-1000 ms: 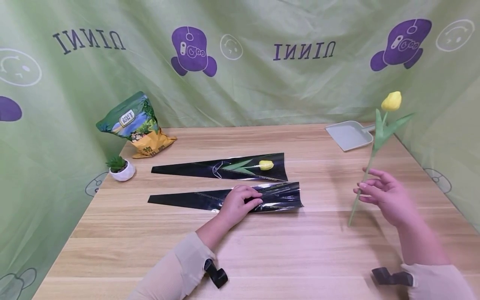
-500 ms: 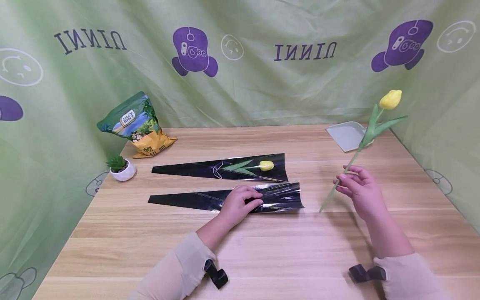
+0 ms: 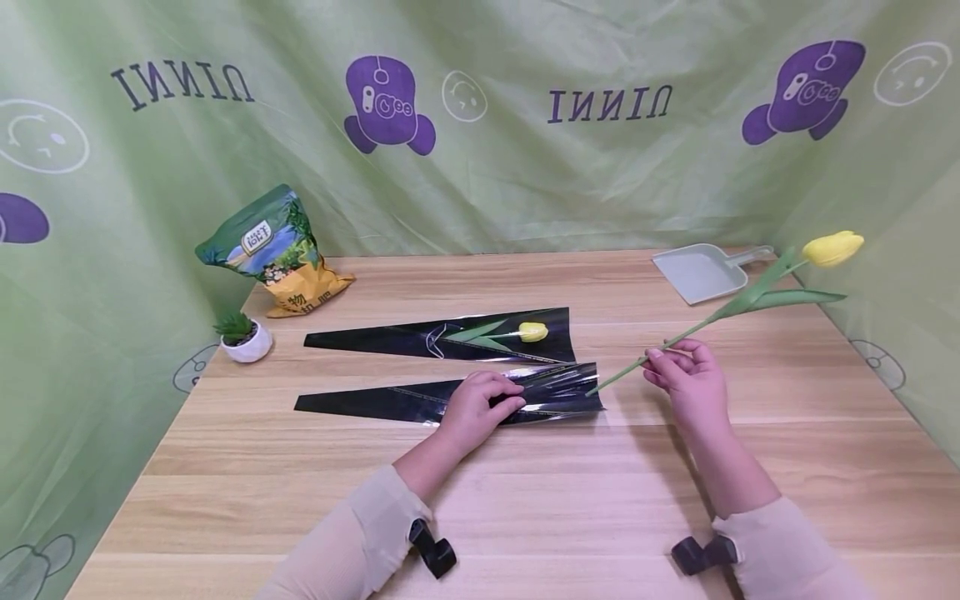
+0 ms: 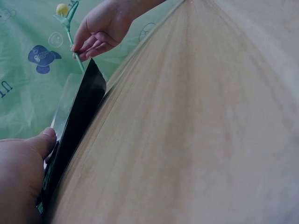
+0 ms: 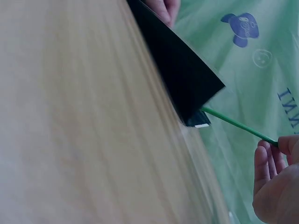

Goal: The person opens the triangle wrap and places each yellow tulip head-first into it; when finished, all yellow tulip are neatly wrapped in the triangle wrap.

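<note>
Right hand (image 3: 692, 387): closed to a pinch, thumb and fingertips on the stem (image 3: 618, 378); other fingers loosely bent; raised above the table (image 3: 525, 508), right of the near wrapper (image 3: 405, 402).
Left hand (image 3: 483, 404): on the near wrapper, around its middle; fingers bent, thumb towards the right, pinching the film; far fingertips partly hidden.
Loose tulip (image 3: 742, 303): held at a slant, yellow bloom (image 3: 832, 248) up at far right, two green leaves below it, bare stem end down to the left.
Stem end: at the right mouth of the near wrapper; in right wrist view, just by the gap between layers; depth inside, cannot tell.
Near wrapper: flat on table, narrow end left, wide end right; black back, clear shiny front, front film lifted off the back at the mouth.
Far wrapper (image 3: 382, 338): parallel, just beyond the near one, same direction; wrapped tulip (image 3: 532, 332) inside, yellow bloom right.
Far left: green-and-orange bag (image 3: 273, 254), top tilted left; potted plant (image 3: 243, 340) in white pot, just nearer.
Far right: grey dustpan (image 3: 699, 273), handle right, close to loose tulip's leaves in head view.
Behind: green curtain (image 3: 517, 183), purple figures, upside-down lettering.
Cuffs (image 3: 390, 508): beige, black wrist gadget (image 3: 435, 550) at each.
</note>
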Available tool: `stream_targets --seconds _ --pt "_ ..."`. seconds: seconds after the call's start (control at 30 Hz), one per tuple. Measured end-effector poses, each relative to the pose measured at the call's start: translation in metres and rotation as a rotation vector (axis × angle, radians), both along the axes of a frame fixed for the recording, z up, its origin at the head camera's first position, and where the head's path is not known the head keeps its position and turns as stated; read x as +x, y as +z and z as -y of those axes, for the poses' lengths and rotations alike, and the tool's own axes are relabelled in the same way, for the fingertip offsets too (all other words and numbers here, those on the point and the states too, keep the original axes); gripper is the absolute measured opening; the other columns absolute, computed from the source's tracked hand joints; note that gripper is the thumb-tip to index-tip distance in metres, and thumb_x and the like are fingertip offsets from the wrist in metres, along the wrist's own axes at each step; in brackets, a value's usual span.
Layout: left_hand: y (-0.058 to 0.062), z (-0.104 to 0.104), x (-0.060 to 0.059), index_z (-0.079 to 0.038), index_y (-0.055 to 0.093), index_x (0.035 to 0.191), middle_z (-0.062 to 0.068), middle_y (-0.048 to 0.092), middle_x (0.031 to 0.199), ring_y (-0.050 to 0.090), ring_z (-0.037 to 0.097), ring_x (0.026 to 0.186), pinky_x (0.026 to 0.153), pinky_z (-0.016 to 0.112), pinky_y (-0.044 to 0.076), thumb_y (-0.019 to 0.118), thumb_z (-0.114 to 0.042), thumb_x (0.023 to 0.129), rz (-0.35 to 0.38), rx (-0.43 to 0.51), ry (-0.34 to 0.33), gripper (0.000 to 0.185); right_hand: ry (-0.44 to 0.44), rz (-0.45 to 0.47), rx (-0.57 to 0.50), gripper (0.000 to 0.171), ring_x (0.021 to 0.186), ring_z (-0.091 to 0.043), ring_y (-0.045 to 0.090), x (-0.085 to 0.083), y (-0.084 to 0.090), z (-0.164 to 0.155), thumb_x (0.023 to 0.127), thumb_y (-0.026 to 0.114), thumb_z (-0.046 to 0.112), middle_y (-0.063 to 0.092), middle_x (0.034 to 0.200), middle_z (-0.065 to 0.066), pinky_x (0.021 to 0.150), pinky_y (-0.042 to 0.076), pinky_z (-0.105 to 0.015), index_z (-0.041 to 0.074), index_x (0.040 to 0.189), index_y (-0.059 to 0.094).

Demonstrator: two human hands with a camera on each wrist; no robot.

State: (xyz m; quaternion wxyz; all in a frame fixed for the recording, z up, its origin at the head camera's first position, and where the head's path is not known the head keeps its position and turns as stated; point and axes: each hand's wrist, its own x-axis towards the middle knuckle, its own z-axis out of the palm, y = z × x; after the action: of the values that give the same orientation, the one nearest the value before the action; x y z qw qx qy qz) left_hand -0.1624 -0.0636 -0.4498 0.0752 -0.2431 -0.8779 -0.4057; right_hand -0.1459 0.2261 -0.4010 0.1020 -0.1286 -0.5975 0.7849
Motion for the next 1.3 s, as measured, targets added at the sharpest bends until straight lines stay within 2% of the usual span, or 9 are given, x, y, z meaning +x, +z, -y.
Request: stream_targets --seconds 0.23,0.5,0.8,1.13,1.3 --pt "-0.001 0.000 0.000 -0.011 0.078 0.100 0.004 0.073 0.104 0.064 0.022 0.106 0.096 0.036 0.050 0.075 -0.020 0.085 -0.018 0.008 0.012 0.017 0.044 0.061 0.039 0.019 0.071 -0.002 0.070 0.001 -0.008 0.021 0.093 0.059 -0.005 0.070 0.074 0.010 0.069 0.059 -0.018 0.008 0.098 0.045" --pt "-0.001 0.000 0.000 -0.011 0.077 0.100 0.004 0.073 0.103 0.064 0.022 0.106 0.096 0.036 0.050 0.075 -0.020 0.085 -0.021 0.017 0.016 0.018 0.103 0.077 -0.016 0.020 0.072 -0.004 0.071 0.005 -0.014 0.040 0.092 0.057 -0.008 0.072 0.076 0.010 0.071 0.059 -0.018 0.008 0.095 0.046" --pt "-0.001 -0.001 0.001 -0.011 0.077 0.101 0.005 0.073 0.105 0.065 0.022 0.105 0.096 0.036 0.051 0.075 -0.021 0.086 -0.014 0.030 0.039 0.019 0.141 0.105 -0.033 0.021 0.071 -0.003 0.071 0.005 -0.019 0.045 0.092 0.057 -0.008 0.073 0.074 0.008 0.069 0.059 -0.017 0.010 0.091 0.047" --pt "0.002 0.000 0.001 -0.011 0.077 0.101 0.005 0.073 0.103 0.064 0.023 0.104 0.095 0.035 0.050 0.075 -0.021 0.086 -0.013 0.011 0.007 0.019 0.206 0.138 -0.005 0.021 0.070 -0.003 0.070 0.003 -0.025 0.050 0.092 0.055 -0.010 0.072 0.072 0.010 0.068 0.058 -0.017 0.009 0.096 0.045" --pt "0.001 0.000 0.001 -0.012 0.077 0.099 0.003 0.073 0.101 0.064 0.021 0.104 0.095 0.035 0.050 0.075 -0.021 0.086 -0.009 -0.017 -0.003 0.017 0.258 0.148 0.024 0.018 0.074 -0.001 0.070 0.003 -0.024 0.051 0.093 0.055 -0.008 0.072 0.074 0.011 0.073 0.058 -0.016 0.003 0.101 0.043"
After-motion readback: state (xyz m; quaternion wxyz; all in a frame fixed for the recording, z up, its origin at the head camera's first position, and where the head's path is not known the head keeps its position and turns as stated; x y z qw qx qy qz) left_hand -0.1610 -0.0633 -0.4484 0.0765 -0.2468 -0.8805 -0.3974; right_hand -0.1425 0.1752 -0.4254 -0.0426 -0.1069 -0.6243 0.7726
